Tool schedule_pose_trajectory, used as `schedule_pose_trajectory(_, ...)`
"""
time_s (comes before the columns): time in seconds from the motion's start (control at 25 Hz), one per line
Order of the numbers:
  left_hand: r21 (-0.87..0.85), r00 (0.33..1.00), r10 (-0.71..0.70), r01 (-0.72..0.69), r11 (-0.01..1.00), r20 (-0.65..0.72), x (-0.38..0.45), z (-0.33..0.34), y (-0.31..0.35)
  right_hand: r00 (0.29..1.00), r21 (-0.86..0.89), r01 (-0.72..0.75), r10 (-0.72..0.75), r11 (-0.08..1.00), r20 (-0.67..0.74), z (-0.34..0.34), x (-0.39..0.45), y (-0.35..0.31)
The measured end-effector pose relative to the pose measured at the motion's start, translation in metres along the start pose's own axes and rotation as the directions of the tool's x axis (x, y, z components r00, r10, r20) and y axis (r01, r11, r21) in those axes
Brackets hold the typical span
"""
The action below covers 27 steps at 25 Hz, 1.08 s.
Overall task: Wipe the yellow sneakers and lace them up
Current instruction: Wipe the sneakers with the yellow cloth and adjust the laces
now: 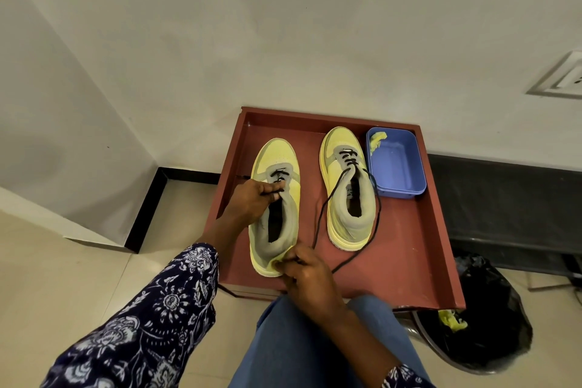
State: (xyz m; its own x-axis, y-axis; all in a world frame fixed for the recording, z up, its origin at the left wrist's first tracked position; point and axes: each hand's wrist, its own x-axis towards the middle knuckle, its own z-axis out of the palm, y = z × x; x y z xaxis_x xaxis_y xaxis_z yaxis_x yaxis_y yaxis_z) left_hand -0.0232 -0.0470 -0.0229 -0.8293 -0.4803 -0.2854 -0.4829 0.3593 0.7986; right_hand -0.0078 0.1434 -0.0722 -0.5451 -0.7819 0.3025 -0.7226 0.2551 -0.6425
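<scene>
1. Two yellow low-top sneakers with grey collars stood side by side, toes toward the far edge, on a shallow reddish-brown wooden tray point(434, 230) with raised rims.
2. Left yellow sneaker point(277, 198): near the tray's left edge, heel at the near edge; black lace point(278, 176) threaded through only the front eyelets.
3. Left hand point(252, 198): fingers curled at the left sneaker's throat, pinching the black lace beside the tongue.
4. Right hand point(307, 271): at the left sneaker's heel, fingertips pinched together against the heel collar; what they held could not be told.
5. Right yellow sneaker point(348, 186): toward the tray's far middle, partly laced; its long black lace point(321, 224) trailed loose over the tray floor toward the near edge.
6. Blue rectangular plastic tub point(396, 164): in the tray's far right corner, just beside the right sneaker, with a crumpled yellow cloth point(376, 140) over its far left rim.
7. Black plastic bag point(485, 324): on the tiled floor beyond the tray's near right corner, with a yellow scrap point(452, 320) on it.
</scene>
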Motion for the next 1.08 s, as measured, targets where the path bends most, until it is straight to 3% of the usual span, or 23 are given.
schedule_pose_trajectory(0.4,-0.009,1.0,-0.011,0.011,1.0,-0.008,0.001,0.002,-0.001,0.998,0.099,0.045,-0.048,0.994,0.033,-0.001,0.008,0.014)
schedule_pose_trajectory(0.52,-0.006,1.0,-0.014,0.014,1.0,-0.007,0.001,0.002,-0.001,0.988,0.042,0.051,-0.057,0.998,0.145,0.0,0.006,0.022)
schedule_pose_trajectory(0.6,-0.014,1.0,-0.022,0.022,1.0,-0.017,-0.001,0.004,0.0,0.982,-0.005,-0.014,0.015,1.0,0.186,0.0,0.003,0.033)
schedule_pose_trajectory(0.76,0.011,0.999,-0.029,0.029,1.0,-0.035,-0.002,0.007,0.0,0.956,0.027,-0.267,0.26,0.963,0.139,-0.005,0.005,0.042)
schedule_pose_trajectory(0.88,0.054,0.999,-0.025,0.027,0.998,-0.037,-0.003,0.008,0.0,0.895,0.055,-0.435,0.425,0.899,0.133,-0.017,0.012,0.033)
schedule_pose_trajectory(1.08,0.053,0.995,-0.055,0.059,0.997,-0.085,-0.011,0.013,0.008,0.864,0.116,-0.504,0.499,0.856,0.07,-0.032,0.022,0.021)
